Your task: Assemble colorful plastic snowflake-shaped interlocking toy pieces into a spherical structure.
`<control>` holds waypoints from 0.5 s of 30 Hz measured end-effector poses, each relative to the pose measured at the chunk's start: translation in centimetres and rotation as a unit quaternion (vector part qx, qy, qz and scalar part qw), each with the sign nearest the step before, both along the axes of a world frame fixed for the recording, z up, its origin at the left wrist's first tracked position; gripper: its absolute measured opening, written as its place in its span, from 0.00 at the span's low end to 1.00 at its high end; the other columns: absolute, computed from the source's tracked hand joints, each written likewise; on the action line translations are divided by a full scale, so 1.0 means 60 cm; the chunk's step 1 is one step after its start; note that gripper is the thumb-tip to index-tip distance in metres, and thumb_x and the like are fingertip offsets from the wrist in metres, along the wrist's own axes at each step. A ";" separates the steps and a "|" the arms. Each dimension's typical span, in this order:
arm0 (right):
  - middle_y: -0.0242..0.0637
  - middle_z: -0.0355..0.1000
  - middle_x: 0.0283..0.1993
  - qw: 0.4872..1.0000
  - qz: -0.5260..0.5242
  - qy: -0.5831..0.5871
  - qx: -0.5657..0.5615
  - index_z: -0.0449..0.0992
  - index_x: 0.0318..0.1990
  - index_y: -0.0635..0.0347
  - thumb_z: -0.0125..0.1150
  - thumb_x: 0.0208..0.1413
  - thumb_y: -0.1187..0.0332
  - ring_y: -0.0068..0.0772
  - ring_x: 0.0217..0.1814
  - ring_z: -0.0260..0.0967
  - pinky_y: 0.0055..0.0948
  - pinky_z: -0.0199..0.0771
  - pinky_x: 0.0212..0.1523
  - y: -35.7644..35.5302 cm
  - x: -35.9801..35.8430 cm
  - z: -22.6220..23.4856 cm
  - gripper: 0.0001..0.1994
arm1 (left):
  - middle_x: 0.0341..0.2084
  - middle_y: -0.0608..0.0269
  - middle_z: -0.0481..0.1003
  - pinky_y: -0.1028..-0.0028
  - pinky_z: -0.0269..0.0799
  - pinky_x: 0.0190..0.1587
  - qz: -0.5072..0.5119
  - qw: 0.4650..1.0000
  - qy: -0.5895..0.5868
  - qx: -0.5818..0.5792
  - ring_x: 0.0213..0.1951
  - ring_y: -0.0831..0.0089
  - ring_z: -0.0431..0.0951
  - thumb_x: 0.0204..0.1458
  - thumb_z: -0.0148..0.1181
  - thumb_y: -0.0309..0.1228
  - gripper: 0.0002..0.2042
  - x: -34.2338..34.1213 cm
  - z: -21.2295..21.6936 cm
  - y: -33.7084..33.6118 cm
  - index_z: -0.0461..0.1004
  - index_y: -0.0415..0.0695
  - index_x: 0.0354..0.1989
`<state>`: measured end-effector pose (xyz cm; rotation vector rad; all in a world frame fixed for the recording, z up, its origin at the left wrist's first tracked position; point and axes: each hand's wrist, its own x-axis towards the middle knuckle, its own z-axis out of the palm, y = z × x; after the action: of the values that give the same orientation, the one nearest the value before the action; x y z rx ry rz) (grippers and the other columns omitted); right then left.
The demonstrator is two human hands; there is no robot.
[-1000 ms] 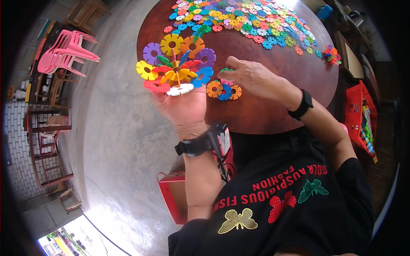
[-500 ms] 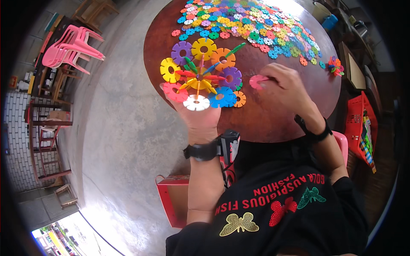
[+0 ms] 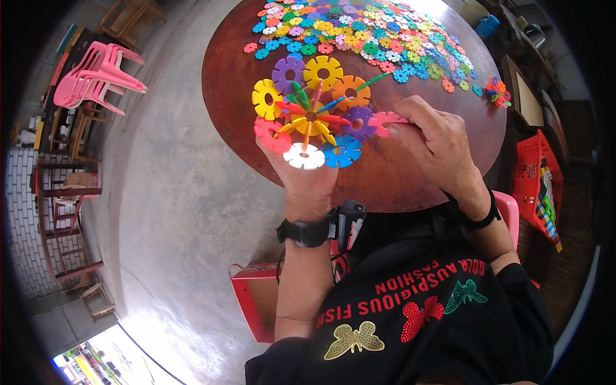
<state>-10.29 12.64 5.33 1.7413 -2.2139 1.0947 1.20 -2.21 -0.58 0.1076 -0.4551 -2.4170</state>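
My left hand (image 3: 303,174) holds up a wheel of plastic snowflake discs (image 3: 312,110), with coloured spokes fanning from its centre and yellow, purple, orange, blue, white and red discs round the rim. My right hand (image 3: 437,140) pinches a pink snowflake disc (image 3: 384,122) and presses it against the wheel's right side, next to a purple disc. Both hands are above the near part of the round brown table (image 3: 398,173). A black watch is on each wrist.
Several loose coloured discs (image 3: 366,29) cover the far half of the table. A small assembled cluster (image 3: 497,91) lies at the right rim. A red basket (image 3: 538,183) stands right, a red box (image 3: 253,295) on the floor, pink stacked chairs (image 3: 96,74) far left.
My right hand left the orange pieces on the table, picked up a pink disc and brought it to the wheel's right side. The wheel has shifted to the right in view.
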 end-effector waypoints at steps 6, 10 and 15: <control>0.42 0.70 0.26 1.000 -0.013 0.019 -0.013 0.67 0.35 0.62 0.58 0.52 0.73 0.48 0.29 0.71 0.36 0.69 0.28 0.000 0.010 0.005 0.06 | 0.55 0.54 0.66 0.58 0.75 0.45 0.023 0.997 -0.059 -0.053 0.49 0.57 0.73 0.61 0.32 0.51 0.26 -0.007 -0.017 0.002 0.58 0.46 0.59; 0.42 0.70 0.25 1.000 -0.014 0.005 -0.018 0.67 0.35 0.62 0.58 0.52 0.74 0.48 0.29 0.71 0.37 0.69 0.27 -0.003 0.011 0.005 0.06 | 0.53 0.53 0.67 0.59 0.75 0.46 0.084 0.983 -0.107 -0.127 0.48 0.57 0.74 0.60 0.33 0.51 0.27 -0.017 -0.021 0.013 0.58 0.45 0.59; 0.44 0.69 0.25 1.000 -0.001 0.018 -0.016 0.66 0.34 0.61 0.58 0.52 0.74 0.49 0.28 0.69 0.37 0.67 0.25 -0.009 0.016 0.002 0.06 | 0.55 0.52 0.66 0.58 0.75 0.46 0.012 0.998 -0.051 -0.025 0.48 0.57 0.74 0.59 0.32 0.53 0.28 -0.011 -0.014 0.013 0.59 0.45 0.58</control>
<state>-9.35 12.10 5.45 1.7321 -2.1642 1.0849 0.55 -1.46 -1.42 0.2135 -0.5563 -2.3830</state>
